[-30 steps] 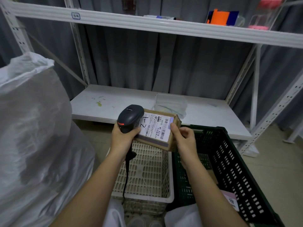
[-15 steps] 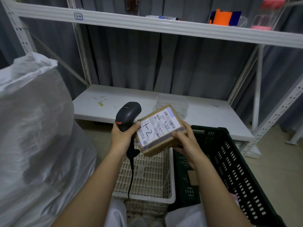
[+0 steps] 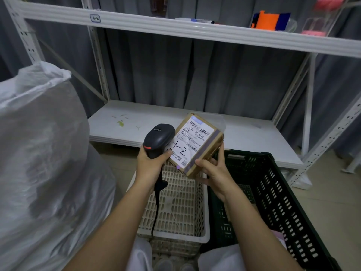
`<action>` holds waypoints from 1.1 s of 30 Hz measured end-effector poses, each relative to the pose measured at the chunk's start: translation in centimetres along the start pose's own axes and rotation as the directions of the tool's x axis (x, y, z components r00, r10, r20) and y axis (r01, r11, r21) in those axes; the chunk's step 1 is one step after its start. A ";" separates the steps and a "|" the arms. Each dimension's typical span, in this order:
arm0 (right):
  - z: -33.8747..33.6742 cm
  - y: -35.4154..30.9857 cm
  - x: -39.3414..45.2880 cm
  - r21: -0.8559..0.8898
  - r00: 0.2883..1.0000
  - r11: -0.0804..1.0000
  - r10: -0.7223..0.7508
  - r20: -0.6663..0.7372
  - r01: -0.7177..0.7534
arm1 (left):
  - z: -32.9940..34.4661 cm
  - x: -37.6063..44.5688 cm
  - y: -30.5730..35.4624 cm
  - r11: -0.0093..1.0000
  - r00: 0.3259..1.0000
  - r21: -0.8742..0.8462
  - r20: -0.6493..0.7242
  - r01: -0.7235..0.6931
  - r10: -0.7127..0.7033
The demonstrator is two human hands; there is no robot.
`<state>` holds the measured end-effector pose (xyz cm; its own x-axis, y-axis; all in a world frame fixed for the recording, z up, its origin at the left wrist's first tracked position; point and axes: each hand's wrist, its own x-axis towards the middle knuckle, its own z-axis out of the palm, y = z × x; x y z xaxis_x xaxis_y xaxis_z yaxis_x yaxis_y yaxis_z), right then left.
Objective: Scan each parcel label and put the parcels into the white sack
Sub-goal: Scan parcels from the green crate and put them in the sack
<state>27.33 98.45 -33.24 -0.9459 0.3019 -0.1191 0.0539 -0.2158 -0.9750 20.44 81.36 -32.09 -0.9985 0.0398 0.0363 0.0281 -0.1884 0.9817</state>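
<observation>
Parcel [image 3: 197, 144] tilts label-up, gripped by right fingers [image 3: 212, 165]; left fingers [image 3: 165, 155] grip scanner [image 3: 158, 138].

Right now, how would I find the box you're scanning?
Look below the white shelf, above the cream basket. The small brown parcel is gripped by the right hand, beside the black scanner. Its white label has a handwritten "1-2".

Both forearms reach forward, bare. The left hand [image 3: 151, 165] grips a scanner [image 3: 158, 138]; the right hand [image 3: 214, 172] pinches a parcel [image 3: 197, 145] just beside the scanner.
</observation>
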 end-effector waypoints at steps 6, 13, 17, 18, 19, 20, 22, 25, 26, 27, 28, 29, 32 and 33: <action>0.0 0.3 1.4 -0.075 0.986 0.996 -0.050 -0.161 0.038 | -0.1 0.1 -0.2 0.997 0.997 0.066 0.070 -0.049 0.044; -1.2 1.4 2.2 -0.132 0.974 0.991 -0.031 -0.225 0.001 | 0.1 0.0 -1.8 0.939 0.969 0.320 0.243 -0.126 0.047; -2.0 1.6 2.7 -0.128 0.972 0.992 -0.014 -0.233 -0.016 | -0.2 0.2 -2.1 0.920 0.963 0.360 0.262 -0.157 0.062; -2.1 1.7 2.8 -0.131 0.973 0.991 -0.011 -0.230 -0.019 | -0.3 0.2 -2.0 0.919 0.962 0.360 0.266 -0.161 0.065; -2.3 1.7 2.8 -0.132 0.974 0.991 -0.008 -0.227 -0.023 | -0.3 0.3 -1.9 0.918 0.961 0.359 0.268 -0.166 0.069; -2.4 1.7 2.9 -0.132 0.974 0.991 -0.006 -0.226 -0.024 | -0.3 0.3 -1.9 0.917 0.960 0.359 0.269 -0.174 0.076; -2.5 1.8 2.9 -0.134 0.976 0.991 -0.005 -0.219 -0.025 | -0.3 0.4 -1.8 0.913 0.960 0.364 0.265 -0.186 0.090; -2.5 1.7 2.9 -0.153 0.980 0.988 -0.015 -0.201 -0.016 | -0.3 0.4 -1.6 0.908 0.965 0.378 0.245 -0.180 0.090; -2.5 1.7 2.9 -0.158 0.980 0.987 -0.019 -0.197 -0.013 | -0.3 0.4 -1.6 0.907 0.966 0.384 0.247 -0.176 0.082; -2.5 1.7 2.8 -0.162 0.980 0.987 -0.020 -0.196 -0.012 | -0.2 0.4 -1.6 0.905 0.965 0.390 0.252 -0.171 0.074; -2.5 1.7 2.8 -0.164 0.980 0.986 -0.020 -0.196 -0.013 | -0.3 0.5 -1.6 0.904 0.964 0.393 0.258 -0.169 0.068; -2.5 1.7 2.8 -0.166 0.980 0.986 -0.019 -0.197 -0.014 | -0.3 0.5 -1.6 0.905 0.963 0.391 0.261 -0.165 0.063; -2.5 1.7 2.8 -0.163 0.979 0.986 -0.016 -0.203 -0.018 | -0.2 0.5 -1.5 0.906 0.962 0.390 0.265 -0.167 0.063; -2.5 1.6 2.7 -0.162 0.979 0.987 -0.015 -0.202 -0.018 | -0.2 0.4 -1.5 0.903 0.962 0.395 0.265 -0.168 0.063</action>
<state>25.67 101.24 -35.63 -0.8623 0.4867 -0.1399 0.1222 -0.0680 -0.9902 19.99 81.46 -33.54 -0.9468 0.2867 0.1465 0.2114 0.2105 0.9545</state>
